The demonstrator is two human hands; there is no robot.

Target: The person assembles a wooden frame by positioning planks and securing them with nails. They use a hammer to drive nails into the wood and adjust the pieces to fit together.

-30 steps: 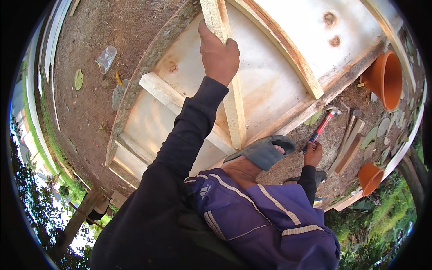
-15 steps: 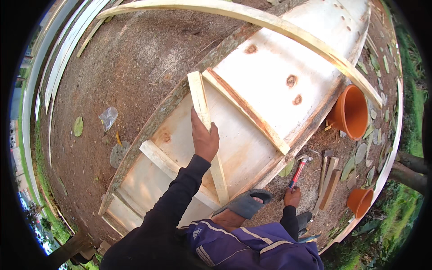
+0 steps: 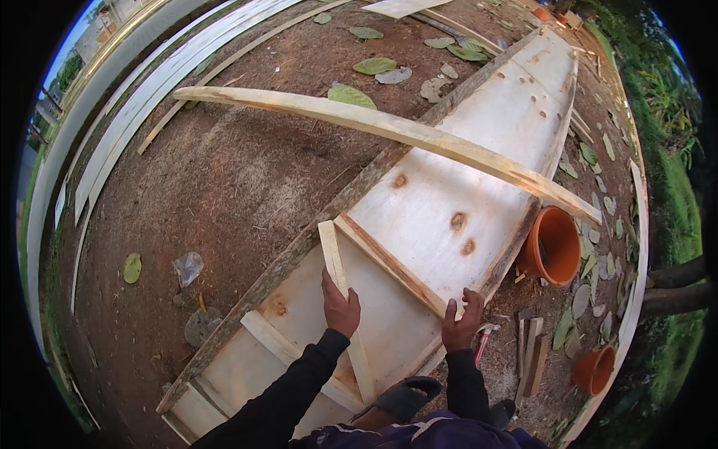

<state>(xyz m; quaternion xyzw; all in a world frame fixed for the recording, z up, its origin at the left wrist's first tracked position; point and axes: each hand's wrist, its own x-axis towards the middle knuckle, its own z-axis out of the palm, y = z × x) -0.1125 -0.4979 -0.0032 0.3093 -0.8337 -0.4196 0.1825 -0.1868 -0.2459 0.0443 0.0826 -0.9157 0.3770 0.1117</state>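
Note:
A long pale plywood boat hull (image 3: 479, 157) lies on bare earth. My left hand (image 3: 342, 307) grips a narrow loose wood strip (image 3: 331, 251) that lies across the hull floor, its far end at the hull's left edge. My right hand (image 3: 460, 323) is curled over the hull's right side board, at the end of a fixed cross rib (image 3: 389, 263). A red-handled hammer (image 3: 484, 340) lies on the ground just right of that hand. A long curved plank (image 3: 389, 129) rests across the hull further away.
An orange pot (image 3: 555, 245) lies on its side by the hull's right edge, and another pot (image 3: 594, 368) sits nearer. Short wood offcuts (image 3: 529, 352) lie between them. My sandalled foot (image 3: 407, 396) is by the hull. Long boards (image 3: 134, 120) lie at the left, dry leaves all around.
My right hand has let go of the hammer, which now lies on the ground, and has moved onto the hull's side. My view has lifted to show the whole hull.

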